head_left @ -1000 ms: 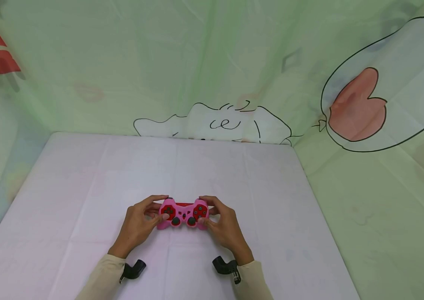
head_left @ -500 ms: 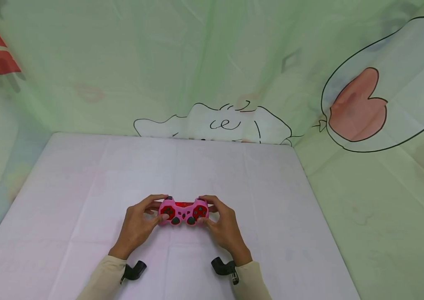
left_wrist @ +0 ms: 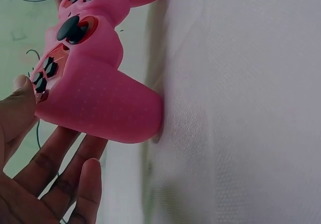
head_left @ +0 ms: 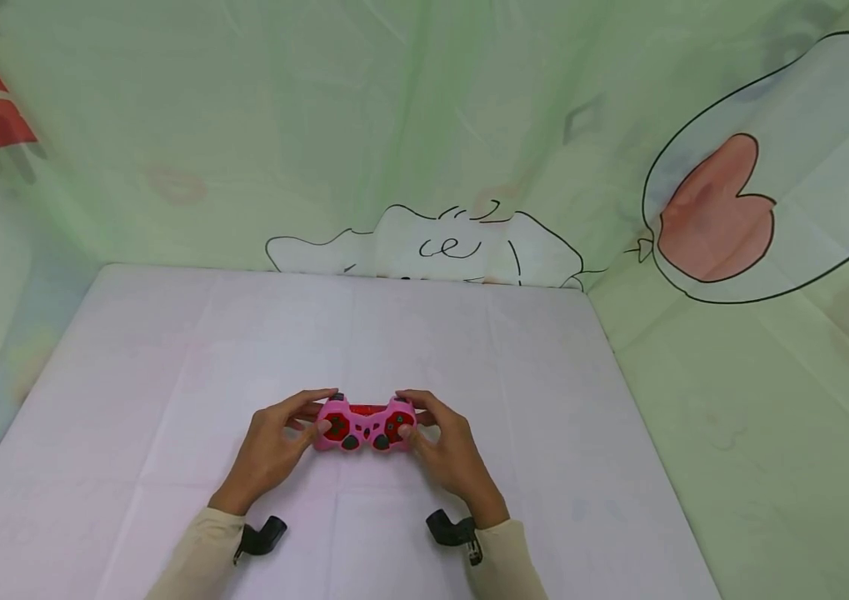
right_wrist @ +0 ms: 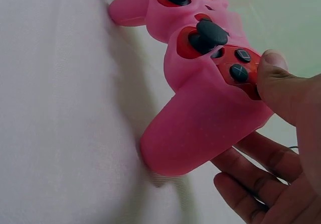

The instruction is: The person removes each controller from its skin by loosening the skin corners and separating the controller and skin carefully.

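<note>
Between both hands is a game controller (head_left: 367, 423) with a red face, black thumbsticks and a pink cover. My left hand (head_left: 274, 446) pinches its left end, thumb at the directional buttons (left_wrist: 44, 74) and index finger on top at the shoulder button. At the other end my right hand (head_left: 450, 450) grips it the same way, thumb over the face buttons (right_wrist: 241, 66). In both wrist views the remaining fingers are behind or below the handles. The handle tips (right_wrist: 160, 156) point down right at the white cloth.
A white cloth with fold creases covers the table (head_left: 244, 350). Green printed curtains (head_left: 282, 125) rise behind it and at both sides. A black wrist camera (head_left: 262, 536) sits on the left sleeve, and another black camera (head_left: 450, 529) on the right.
The controller has tilted slightly, its lower handles showing less in the head view than a second ago. Both thumbs have shifted a little outward on its face. The grip stays on both ends.
</note>
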A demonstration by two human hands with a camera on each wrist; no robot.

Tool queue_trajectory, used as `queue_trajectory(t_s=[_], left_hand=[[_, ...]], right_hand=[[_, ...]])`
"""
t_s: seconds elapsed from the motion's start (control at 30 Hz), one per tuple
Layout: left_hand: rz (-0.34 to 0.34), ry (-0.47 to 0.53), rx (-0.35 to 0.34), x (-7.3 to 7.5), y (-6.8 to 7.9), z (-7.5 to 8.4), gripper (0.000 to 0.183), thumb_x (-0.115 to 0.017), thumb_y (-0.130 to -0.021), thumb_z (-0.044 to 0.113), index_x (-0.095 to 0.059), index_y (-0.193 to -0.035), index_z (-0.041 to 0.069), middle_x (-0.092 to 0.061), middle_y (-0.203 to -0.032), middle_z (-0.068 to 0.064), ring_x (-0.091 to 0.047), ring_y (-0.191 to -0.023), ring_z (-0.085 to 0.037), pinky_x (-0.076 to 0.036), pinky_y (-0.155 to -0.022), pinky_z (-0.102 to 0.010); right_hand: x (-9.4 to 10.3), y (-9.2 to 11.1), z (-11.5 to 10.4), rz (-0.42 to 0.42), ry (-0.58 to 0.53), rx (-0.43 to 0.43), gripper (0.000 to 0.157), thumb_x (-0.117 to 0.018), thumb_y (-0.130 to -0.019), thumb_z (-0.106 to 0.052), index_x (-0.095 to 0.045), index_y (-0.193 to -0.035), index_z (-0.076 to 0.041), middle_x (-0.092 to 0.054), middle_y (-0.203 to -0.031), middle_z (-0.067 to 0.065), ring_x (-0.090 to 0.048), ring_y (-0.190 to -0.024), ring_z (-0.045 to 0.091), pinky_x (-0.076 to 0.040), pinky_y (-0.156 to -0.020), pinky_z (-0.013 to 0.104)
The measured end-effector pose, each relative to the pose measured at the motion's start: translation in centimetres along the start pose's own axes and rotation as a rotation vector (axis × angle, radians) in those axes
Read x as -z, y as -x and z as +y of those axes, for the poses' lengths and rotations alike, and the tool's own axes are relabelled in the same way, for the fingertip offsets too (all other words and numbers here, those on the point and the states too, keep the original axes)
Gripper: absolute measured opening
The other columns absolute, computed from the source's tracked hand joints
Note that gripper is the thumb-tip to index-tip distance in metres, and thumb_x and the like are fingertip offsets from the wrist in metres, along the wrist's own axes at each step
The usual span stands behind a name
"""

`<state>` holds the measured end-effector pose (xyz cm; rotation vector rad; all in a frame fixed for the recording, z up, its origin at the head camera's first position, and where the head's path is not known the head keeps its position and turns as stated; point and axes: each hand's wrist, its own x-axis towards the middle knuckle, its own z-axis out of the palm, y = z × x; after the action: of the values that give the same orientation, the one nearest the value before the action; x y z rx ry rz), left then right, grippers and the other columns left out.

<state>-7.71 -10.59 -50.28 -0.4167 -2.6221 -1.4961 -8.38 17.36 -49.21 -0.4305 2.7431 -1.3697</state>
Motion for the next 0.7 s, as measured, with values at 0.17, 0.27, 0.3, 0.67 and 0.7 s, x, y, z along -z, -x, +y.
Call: queue_trajectory(t_s=[0.17, 0.27, 0.3, 0.67, 0.7], left_hand=[[-0.031, 0.004, 0.008, 0.16, -0.05, 0.05, 0.042, -0.068, -0.094, 0.033, -0.06, -0.135, 0.032, -0.073, -0.112, 0.008, -0.068, -0.099, -0.007, -0.056, -0.081, -0.029], [-0.047, 0.006, 0.016, 0.25, -0.12, 0.12, 0.039, -0.066, -0.096, 0.034, -0.061, -0.134, 0.034, -0.072, -0.115, 0.01, -0.068, -0.1, -0.007, -0.055, -0.081, -0.029], [-0.052, 0.006, 0.017, 0.27, -0.15, 0.14, 0.038, -0.065, -0.097, 0.034, -0.061, -0.134, 0.034, -0.072, -0.117, 0.01, -0.067, -0.101, -0.007, -0.055, -0.081, -0.029], [-0.068, 0.016, 0.009, 0.31, -0.18, 0.11, 0.036, -0.063, -0.097, 0.035, -0.062, -0.133, 0.035, -0.069, -0.122, 0.012, -0.066, -0.104, -0.007, -0.055, -0.082, -0.03], [-0.066, 0.019, 0.007, 0.3, -0.15, 0.09, 0.036, -0.064, -0.097, 0.034, -0.062, -0.133, 0.036, -0.069, -0.122, 0.013, -0.066, -0.104, -0.007, -0.055, -0.082, -0.029]], right_hand=[[0.32, -0.02, -0.12, -0.035, -0.034, -0.025, 0.044, -0.064, -0.097, -0.032, -0.052, -0.137, -0.044, -0.059, -0.133, -0.022, -0.065, -0.111, 0.017, -0.05, -0.099, 0.05], [0.41, -0.01, -0.08, -0.05, -0.041, -0.034, 0.042, -0.061, -0.098, -0.034, -0.051, -0.137, -0.046, -0.061, -0.131, -0.019, -0.064, -0.11, 0.015, -0.049, -0.1, 0.048], [0.42, 0.0, -0.05, -0.053, -0.041, -0.034, 0.041, -0.06, -0.098, -0.034, -0.052, -0.137, -0.046, -0.062, -0.13, -0.018, -0.064, -0.11, 0.014, -0.049, -0.1, 0.048], [0.55, 0.18, 0.07, -0.067, -0.031, -0.017, 0.039, -0.055, -0.101, -0.035, -0.052, -0.138, -0.047, -0.058, -0.136, -0.023, -0.063, -0.114, 0.014, -0.048, -0.102, 0.048], [0.57, 0.2, 0.04, -0.064, -0.032, -0.011, 0.038, -0.055, -0.102, -0.034, -0.053, -0.138, -0.046, -0.057, -0.136, -0.023, -0.062, -0.116, 0.014, -0.047, -0.102, 0.048]])
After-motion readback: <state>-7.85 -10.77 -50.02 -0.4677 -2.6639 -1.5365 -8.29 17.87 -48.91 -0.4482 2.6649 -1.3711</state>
